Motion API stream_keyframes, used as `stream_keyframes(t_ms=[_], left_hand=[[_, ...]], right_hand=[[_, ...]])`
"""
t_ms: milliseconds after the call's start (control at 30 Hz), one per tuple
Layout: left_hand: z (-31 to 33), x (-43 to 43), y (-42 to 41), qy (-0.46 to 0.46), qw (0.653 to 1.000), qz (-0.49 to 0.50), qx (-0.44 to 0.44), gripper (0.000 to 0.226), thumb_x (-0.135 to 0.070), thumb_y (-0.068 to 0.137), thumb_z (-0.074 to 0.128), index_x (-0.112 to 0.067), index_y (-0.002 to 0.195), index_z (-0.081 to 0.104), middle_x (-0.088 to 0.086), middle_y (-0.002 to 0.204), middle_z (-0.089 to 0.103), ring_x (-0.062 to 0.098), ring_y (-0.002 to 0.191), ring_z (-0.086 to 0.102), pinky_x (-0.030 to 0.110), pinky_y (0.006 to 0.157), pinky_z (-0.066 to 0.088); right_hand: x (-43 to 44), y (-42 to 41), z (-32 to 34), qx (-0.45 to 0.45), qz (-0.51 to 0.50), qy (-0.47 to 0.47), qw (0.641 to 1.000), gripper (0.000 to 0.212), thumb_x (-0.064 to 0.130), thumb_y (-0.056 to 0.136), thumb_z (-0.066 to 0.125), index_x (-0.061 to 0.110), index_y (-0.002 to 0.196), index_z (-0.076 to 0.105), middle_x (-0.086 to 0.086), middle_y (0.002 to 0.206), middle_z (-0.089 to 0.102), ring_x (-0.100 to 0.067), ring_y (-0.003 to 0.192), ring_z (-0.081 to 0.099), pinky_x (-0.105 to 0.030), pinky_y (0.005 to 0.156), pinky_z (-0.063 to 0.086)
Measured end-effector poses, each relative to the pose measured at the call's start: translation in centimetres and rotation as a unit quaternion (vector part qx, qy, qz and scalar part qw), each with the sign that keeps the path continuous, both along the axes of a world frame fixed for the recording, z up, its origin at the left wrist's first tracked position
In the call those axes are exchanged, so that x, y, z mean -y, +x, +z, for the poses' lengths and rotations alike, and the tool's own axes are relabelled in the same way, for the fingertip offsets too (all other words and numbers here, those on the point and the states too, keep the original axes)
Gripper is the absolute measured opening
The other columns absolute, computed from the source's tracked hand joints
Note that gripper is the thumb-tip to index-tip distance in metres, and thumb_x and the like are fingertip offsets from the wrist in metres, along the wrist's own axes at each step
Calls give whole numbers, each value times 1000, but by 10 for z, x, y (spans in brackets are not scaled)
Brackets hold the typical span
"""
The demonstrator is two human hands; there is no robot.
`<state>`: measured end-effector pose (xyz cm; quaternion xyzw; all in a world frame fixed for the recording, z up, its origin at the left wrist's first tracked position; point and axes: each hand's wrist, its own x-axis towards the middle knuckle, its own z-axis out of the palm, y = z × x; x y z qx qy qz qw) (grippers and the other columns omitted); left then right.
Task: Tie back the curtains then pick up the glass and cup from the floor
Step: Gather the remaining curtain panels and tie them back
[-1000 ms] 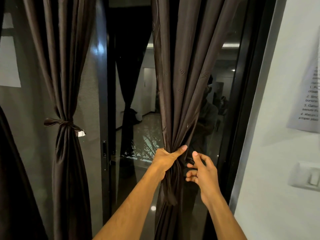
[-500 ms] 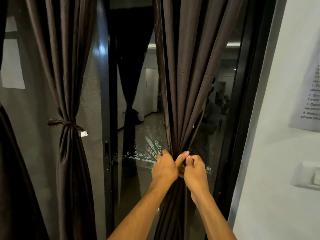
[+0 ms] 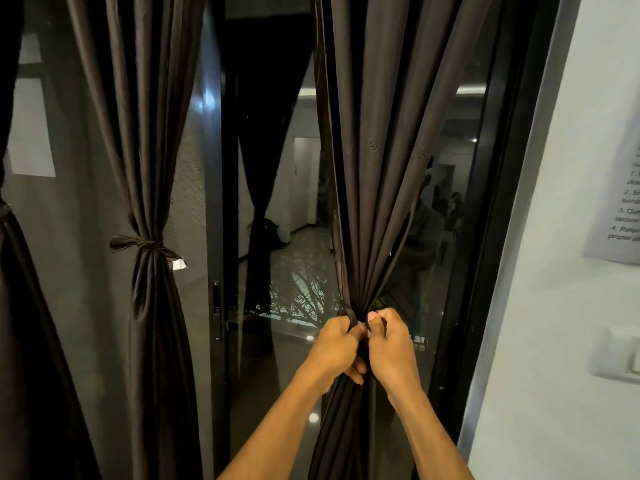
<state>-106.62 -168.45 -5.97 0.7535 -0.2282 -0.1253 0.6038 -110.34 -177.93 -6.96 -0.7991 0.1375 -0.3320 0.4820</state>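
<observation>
A dark brown curtain [image 3: 377, 168] hangs right of centre, gathered into a narrow bunch at waist height. My left hand [image 3: 336, 348] and my right hand [image 3: 389, 344] are clenched side by side at that gathered point, each gripping a dark tie-back strip [image 3: 348, 311] that wraps the bunch. A second brown curtain [image 3: 145, 133] hangs at the left, bound by a knotted tie-back [image 3: 149, 244]. No glass or cup is in view; the floor below is hidden.
A black-framed glass sliding door [image 3: 216, 202] stands behind the curtains and mirrors the room. At the right is a white wall [image 3: 554, 306] with a printed paper notice [image 3: 620, 202] and a light switch [image 3: 623, 355]. Another dark curtain [image 3: 20, 341] hangs at the far left.
My right hand came in from an open reach and closed next to the left hand. Both fists now hold the tie-back strip tight at the gathered curtain.
</observation>
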Motion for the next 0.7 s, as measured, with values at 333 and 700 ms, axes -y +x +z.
stream_keyframes(t_ms=[333, 700], left_hand=[[14, 23, 0, -11, 998, 40, -40, 33, -22, 98, 33, -4, 103, 60, 19, 97, 67, 31, 86, 66, 40, 65, 58], [9, 33, 7, -66, 993, 88, -29, 30, -27, 98, 50, -9, 74, 47, 13, 74, 51, 24, 69, 53, 43, 66, 50]], right_hand=[[4, -26, 27, -117, -66, -282, 950, 24, 30, 105, 32, 20, 105, 53, 1, 91, 59, -21, 87, 62, -32, 66, 42], [1, -18, -6, -97, -35, 19, 994, 28, 22, 102, 43, 16, 81, 61, -6, 76, 67, -16, 64, 64, -30, 54, 49]])
